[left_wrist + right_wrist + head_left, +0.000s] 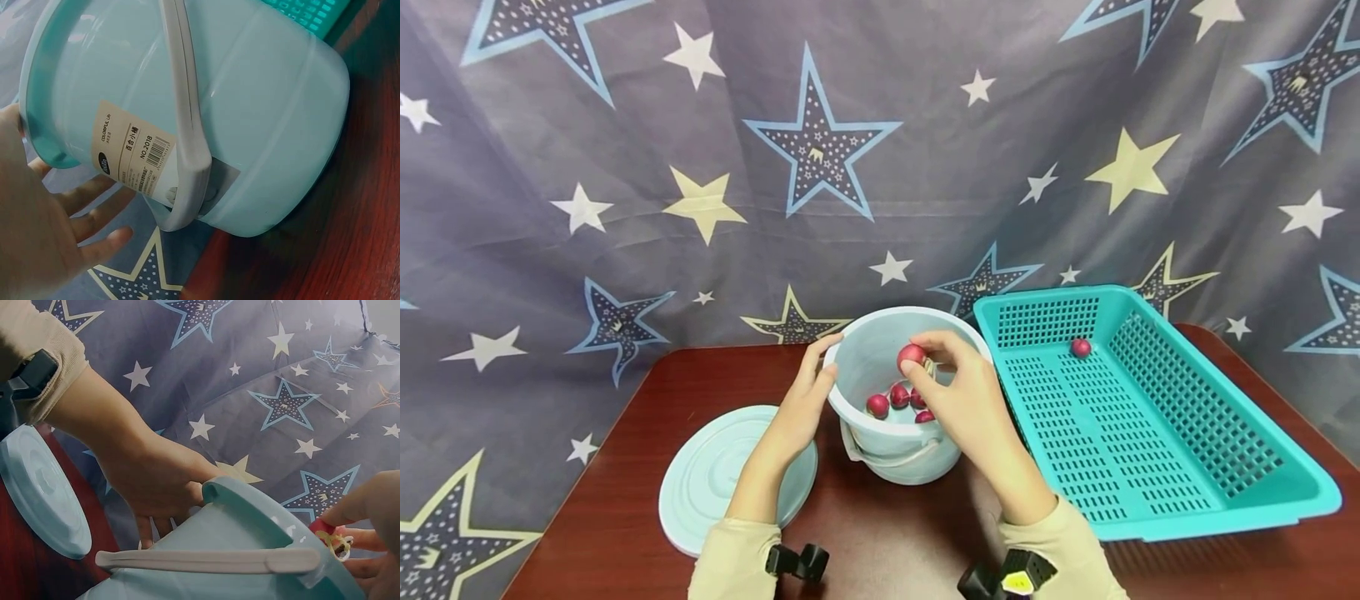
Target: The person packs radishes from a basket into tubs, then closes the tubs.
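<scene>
A pale blue bucket stands upright at the middle of the table, with several red radishes at its bottom. My left hand touches the bucket's left rim; in the left wrist view its lower fingers spread loosely beside the wall. Over the bucket's opening, my right hand pinches one radish between thumb and fingers. Pale trimmed stems show on that radish in the right wrist view. The bucket's handle hangs down across its near side, by a paper label.
To the right, a turquoise slotted basket holds a single radish. A round pale blue lid lies on the reddish-brown table, left of the bucket. A star-patterned cloth hangs behind the table.
</scene>
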